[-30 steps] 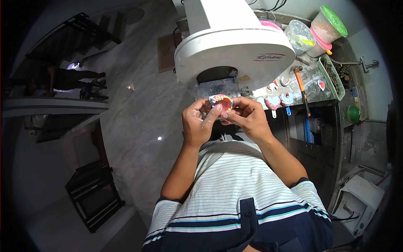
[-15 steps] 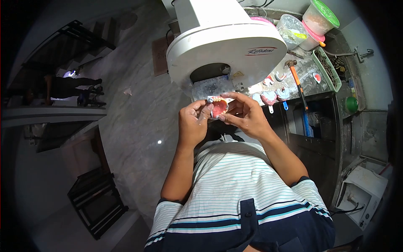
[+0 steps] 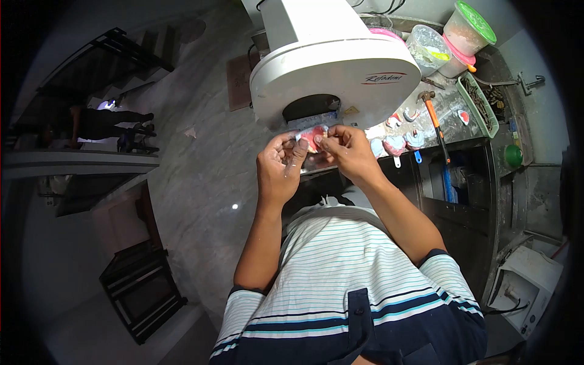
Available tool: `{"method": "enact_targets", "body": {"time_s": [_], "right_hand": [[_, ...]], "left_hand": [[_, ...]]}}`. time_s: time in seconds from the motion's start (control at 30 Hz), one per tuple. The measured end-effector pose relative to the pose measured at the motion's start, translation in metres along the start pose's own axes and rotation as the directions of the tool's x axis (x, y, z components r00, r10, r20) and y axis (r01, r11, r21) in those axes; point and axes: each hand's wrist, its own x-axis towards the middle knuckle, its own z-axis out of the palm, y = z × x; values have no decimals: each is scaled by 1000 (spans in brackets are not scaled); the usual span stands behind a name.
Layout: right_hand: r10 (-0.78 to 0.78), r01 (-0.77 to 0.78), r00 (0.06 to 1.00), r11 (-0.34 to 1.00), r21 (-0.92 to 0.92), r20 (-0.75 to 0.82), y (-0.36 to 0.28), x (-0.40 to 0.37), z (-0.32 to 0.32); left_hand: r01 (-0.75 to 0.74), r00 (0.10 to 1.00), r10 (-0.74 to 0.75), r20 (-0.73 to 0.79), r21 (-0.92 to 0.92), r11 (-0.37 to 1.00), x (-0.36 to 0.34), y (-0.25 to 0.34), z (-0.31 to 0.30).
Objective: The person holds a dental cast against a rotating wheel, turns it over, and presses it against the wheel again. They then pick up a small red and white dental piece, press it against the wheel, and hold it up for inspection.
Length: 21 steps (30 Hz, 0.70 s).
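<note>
A dental model (image 3: 314, 137) with a pink palate and pale edges is held up between my two hands. My left hand (image 3: 281, 161) pinches its left side, thumb in front. On the opposite side, my right hand (image 3: 347, 151) grips it with thumb and fingers. The fingers cover part of the model, so its teeth barely show. Just beyond it stands a white model trimmer (image 3: 334, 67) with a dark opening (image 3: 310, 107) facing me. Both hands are in front of the trimmer's small table.
To the right on the counter lie a hammer (image 3: 432, 118), dental impressions in trays (image 3: 395, 146) and a green tray (image 3: 476, 103) of small dark pieces. Lidded tubs (image 3: 468, 27) stand behind. A white machine (image 3: 526, 286) sits at lower right. Someone else (image 3: 109, 125) is far left.
The dental model has moved slightly away from me, nearer the trimmer, and has been tilted so its toothed arch no longer faces up. Both hands still grip it. The view has shifted slightly.
</note>
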Motion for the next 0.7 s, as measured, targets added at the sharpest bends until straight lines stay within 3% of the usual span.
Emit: {"method": "enact_targets", "body": {"time_s": [0.13, 0.2, 0.33, 0.4, 0.7], "right_hand": [[-127, 110, 987, 981, -162, -94, 11, 24, 7], [-200, 146, 965, 948, -284, -171, 5, 26, 17], [-304, 233, 930, 921, -312, -205, 28, 48, 12], [-383, 296, 898, 890, -347, -218, 29, 49, 11], [-316, 161, 909, 868, -469, -273, 24, 43, 14]], "left_hand": [[31, 999, -30, -37, 23, 999, 6, -13, 1], [-9, 994, 21, -103, 122, 993, 12, -17, 3], [14, 988, 0, -156, 89, 996, 21, -21, 14], [-9, 975, 76, -210, 302, 953, 22, -27, 16], [-21, 959, 119, -256, 355, 935, 21, -25, 22]]}}
